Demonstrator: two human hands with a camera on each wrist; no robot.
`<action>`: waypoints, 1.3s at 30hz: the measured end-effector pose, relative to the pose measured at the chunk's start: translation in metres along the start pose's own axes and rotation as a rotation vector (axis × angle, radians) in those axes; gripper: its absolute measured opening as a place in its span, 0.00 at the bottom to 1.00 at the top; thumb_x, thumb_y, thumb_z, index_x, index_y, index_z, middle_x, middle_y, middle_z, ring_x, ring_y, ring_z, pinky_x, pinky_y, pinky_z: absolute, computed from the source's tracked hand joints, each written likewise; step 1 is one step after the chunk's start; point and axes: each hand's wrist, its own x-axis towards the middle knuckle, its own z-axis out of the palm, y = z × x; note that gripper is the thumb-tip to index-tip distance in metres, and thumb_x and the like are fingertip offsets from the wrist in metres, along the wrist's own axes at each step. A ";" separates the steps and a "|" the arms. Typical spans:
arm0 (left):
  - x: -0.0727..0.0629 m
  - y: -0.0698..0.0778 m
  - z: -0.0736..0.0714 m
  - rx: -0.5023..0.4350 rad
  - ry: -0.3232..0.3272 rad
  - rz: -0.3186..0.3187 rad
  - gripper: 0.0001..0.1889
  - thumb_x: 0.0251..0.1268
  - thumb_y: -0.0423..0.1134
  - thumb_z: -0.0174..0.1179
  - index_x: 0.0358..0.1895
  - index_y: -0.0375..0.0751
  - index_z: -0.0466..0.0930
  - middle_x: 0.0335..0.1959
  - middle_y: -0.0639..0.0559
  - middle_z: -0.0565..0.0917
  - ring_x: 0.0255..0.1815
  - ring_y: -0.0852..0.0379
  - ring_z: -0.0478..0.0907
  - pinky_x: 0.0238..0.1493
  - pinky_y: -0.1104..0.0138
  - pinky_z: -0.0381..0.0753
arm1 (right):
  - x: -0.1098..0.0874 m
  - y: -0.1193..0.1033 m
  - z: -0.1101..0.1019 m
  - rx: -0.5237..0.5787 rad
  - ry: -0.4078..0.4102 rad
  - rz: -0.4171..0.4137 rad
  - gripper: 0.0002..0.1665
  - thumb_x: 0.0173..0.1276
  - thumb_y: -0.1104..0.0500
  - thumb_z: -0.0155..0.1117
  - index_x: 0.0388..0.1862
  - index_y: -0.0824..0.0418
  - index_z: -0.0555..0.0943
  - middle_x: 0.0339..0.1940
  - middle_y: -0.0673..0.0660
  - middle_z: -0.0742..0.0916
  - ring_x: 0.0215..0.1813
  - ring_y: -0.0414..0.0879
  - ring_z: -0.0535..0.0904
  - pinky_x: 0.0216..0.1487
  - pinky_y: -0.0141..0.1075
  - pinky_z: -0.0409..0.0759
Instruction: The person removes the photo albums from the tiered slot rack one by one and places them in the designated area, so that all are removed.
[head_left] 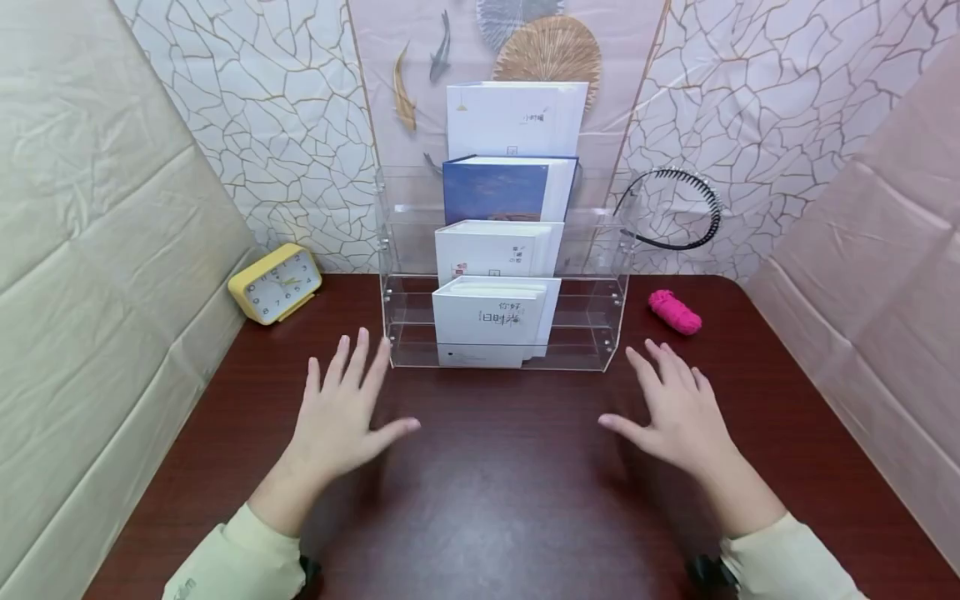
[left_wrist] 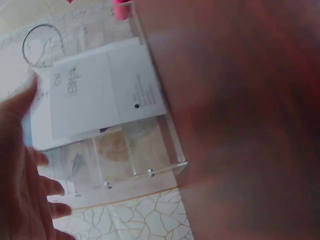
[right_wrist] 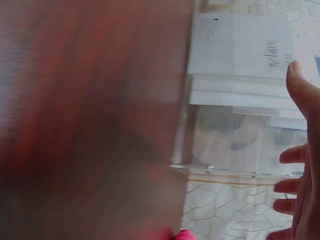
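My left hand (head_left: 337, 425) hovers over the table with fingers spread, near the front left corner of a clear acrylic rack (head_left: 570, 357). Opposite it, my right hand (head_left: 682, 417) is held the same way, fingers apart, by the rack's front right corner. Neither holds anything. Tiered in the rack stand a small white book (head_left: 480, 321) at the front, another white book (head_left: 487, 248), a blue-covered book (head_left: 495, 190) and a tall white book (head_left: 510, 117) at the back. The front book also shows in the left wrist view and the right wrist view.
A yellow alarm clock (head_left: 275, 284) stands at the back left of the dark red table (head_left: 480, 500). To the rack's right lies a bright pink yarn bundle (head_left: 675, 312). A black toothed headband (head_left: 708, 204) hangs on the rack's right side. Fabric-covered walls enclose the table.
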 end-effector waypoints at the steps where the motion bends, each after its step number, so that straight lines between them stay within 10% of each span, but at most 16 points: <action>1: 0.005 -0.003 -0.001 -0.038 0.007 -0.015 0.52 0.53 0.71 0.52 0.74 0.43 0.45 0.73 0.39 0.50 0.72 0.38 0.47 0.65 0.38 0.47 | 0.006 -0.001 -0.002 0.049 0.009 0.007 0.54 0.50 0.31 0.65 0.67 0.62 0.64 0.62 0.66 0.70 0.61 0.62 0.66 0.52 0.62 0.66; 8: 0.055 -0.037 0.002 -0.459 0.026 -0.233 0.44 0.64 0.50 0.57 0.71 0.28 0.44 0.69 0.31 0.57 0.68 0.36 0.55 0.65 0.46 0.58 | 0.063 -0.005 -0.005 0.493 0.089 0.061 0.38 0.56 0.52 0.71 0.60 0.67 0.67 0.50 0.64 0.79 0.50 0.60 0.77 0.50 0.52 0.74; 17: 0.112 -0.061 0.032 -0.815 -0.034 -0.458 0.39 0.65 0.46 0.57 0.71 0.28 0.47 0.64 0.29 0.64 0.63 0.37 0.65 0.63 0.54 0.65 | 0.124 -0.027 0.023 0.696 0.099 0.086 0.34 0.55 0.53 0.73 0.56 0.64 0.69 0.46 0.61 0.82 0.46 0.55 0.81 0.45 0.47 0.80; 26: 0.125 -0.051 0.055 -0.806 -0.105 -0.483 0.28 0.68 0.36 0.52 0.66 0.28 0.56 0.58 0.30 0.72 0.58 0.41 0.71 0.57 0.54 0.72 | 0.146 -0.048 0.040 0.599 0.135 -0.062 0.32 0.43 0.53 0.80 0.45 0.62 0.76 0.43 0.57 0.80 0.45 0.49 0.75 0.47 0.43 0.73; 39: 0.124 -0.055 0.075 -0.589 -0.084 -0.320 0.18 0.59 0.27 0.46 0.53 0.22 0.68 0.43 0.29 0.79 0.42 0.40 0.75 0.45 0.50 0.75 | 0.154 -0.063 0.042 0.501 0.118 0.138 0.30 0.35 0.55 0.84 0.37 0.59 0.78 0.37 0.55 0.85 0.40 0.48 0.79 0.41 0.43 0.75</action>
